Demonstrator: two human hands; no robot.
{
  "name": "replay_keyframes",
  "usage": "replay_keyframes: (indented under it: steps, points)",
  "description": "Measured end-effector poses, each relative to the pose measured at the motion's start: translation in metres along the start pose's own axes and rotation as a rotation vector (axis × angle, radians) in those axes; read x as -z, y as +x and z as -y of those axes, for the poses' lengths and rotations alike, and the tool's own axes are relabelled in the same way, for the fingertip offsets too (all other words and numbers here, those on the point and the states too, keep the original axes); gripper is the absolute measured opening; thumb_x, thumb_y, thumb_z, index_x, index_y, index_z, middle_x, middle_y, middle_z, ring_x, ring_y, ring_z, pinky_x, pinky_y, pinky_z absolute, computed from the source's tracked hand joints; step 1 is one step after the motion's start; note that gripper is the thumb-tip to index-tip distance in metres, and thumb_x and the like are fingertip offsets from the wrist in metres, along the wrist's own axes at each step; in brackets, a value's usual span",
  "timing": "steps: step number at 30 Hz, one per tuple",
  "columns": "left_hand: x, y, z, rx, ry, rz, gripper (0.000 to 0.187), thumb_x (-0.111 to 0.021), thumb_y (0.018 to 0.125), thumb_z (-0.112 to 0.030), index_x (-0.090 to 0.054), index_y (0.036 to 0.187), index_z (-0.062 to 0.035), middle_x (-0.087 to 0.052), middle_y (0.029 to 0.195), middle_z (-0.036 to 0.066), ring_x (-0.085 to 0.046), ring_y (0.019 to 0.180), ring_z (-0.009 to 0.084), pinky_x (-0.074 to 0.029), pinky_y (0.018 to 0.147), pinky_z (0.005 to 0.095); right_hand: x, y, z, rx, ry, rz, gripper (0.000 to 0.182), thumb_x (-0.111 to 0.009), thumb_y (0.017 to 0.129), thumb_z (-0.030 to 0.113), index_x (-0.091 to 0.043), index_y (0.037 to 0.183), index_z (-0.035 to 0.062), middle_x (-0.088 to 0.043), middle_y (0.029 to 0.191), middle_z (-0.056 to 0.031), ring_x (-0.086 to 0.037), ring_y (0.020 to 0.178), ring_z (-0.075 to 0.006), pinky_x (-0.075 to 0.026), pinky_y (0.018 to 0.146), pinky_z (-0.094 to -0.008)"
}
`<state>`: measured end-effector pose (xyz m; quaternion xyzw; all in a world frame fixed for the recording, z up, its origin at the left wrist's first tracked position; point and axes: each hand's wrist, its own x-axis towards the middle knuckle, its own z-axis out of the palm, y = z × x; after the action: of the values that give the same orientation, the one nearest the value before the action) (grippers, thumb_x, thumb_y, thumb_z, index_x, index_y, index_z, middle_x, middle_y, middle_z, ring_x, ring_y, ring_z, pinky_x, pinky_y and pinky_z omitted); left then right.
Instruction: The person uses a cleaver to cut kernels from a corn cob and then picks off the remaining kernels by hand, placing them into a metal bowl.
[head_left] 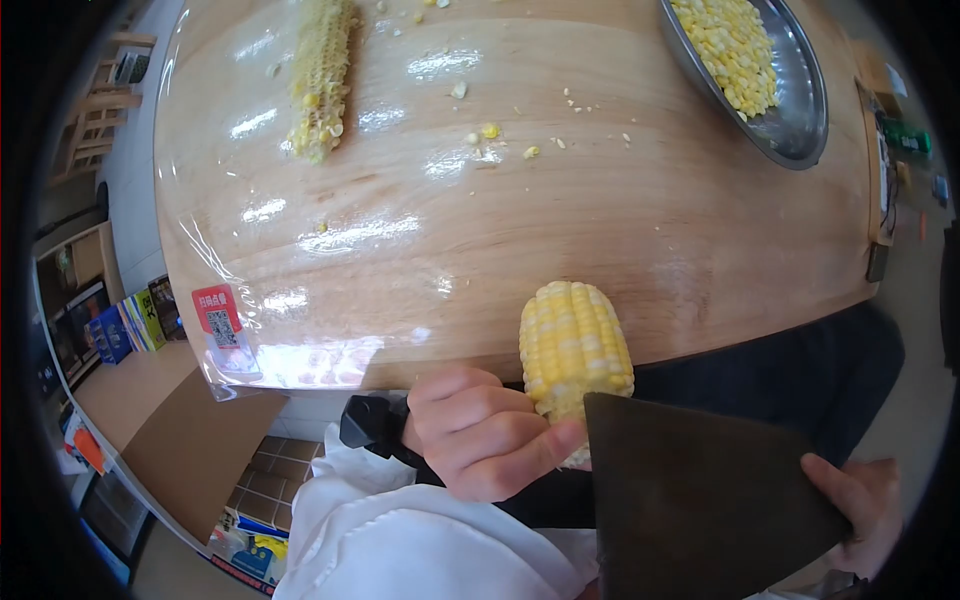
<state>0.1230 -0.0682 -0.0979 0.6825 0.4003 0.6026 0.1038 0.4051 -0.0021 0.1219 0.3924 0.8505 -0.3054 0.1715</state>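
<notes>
My left hand (pixel 490 435) is closed around the lower part of an ear of corn (pixel 575 340), held tilted near the front edge of the table. Yellow and pale kernels cover its upper part, while the end by my fingers looks cut down. In my right hand (pixel 865 510) is a cleaver (pixel 705 500) with a broad dark blade; its handle is mostly hidden. The blade's upper left corner is at the corn, beside my left fingertips; whether it touches cannot be made out. A stripped corn cob (pixel 322 80) lies at the table's far left.
The glossy wooden table (pixel 450 270) has scattered kernels (pixel 490 131) on it. A metal bowl (pixel 800 120) holding loose corn kernels (pixel 735 55) stands at the far right. A red QR-code sticker (pixel 219 317) marks the left corner. Shelves with books (pixel 140 320) stand at left.
</notes>
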Motion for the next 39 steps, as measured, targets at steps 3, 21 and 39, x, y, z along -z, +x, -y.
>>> replay_keyframes:
  steps: [3,21,39]
  points:
    - [-0.005,-0.002,0.000,-0.031,0.015,-0.014,0.021,-0.071,0.067,-0.010,-0.061,0.085,-0.0065,-0.049,0.056,-0.005,-0.046,0.048,0.0072,-0.030,0.042,0.0201,-0.001,0.002,0.002,-0.007,0.012,0.009,0.047,-0.066,0.070,0.026,-0.059,0.108,-0.0005,-0.051,0.049,-0.0050,-0.049,0.037,-0.0168,-0.035,0.039,-0.0289]
    - [-0.012,0.004,0.013,0.031,0.182,0.071,0.038,-0.071,0.061,-0.022,-0.060,0.096,-0.0087,-0.056,0.090,0.010,-0.057,0.072,0.0244,-0.049,0.067,0.0370,-0.001,0.016,-0.013,-0.033,0.045,0.102,0.047,-0.058,0.064,0.026,-0.062,0.102,-0.0020,-0.048,0.049,-0.0087,-0.050,0.040,-0.0227,-0.037,0.041,-0.0331]
    - [0.001,0.024,-0.001,0.683,-0.072,0.493,0.116,-0.087,0.049,-0.032,-0.020,0.136,0.0042,-0.027,0.127,0.026,-0.032,0.118,0.0391,-0.030,0.100,0.0429,-0.065,-0.003,-0.035,0.076,-0.030,-0.224,0.048,-0.065,0.063,0.020,-0.061,0.108,0.0020,-0.042,0.053,-0.0047,-0.041,0.043,-0.0207,-0.030,0.047,-0.0336]
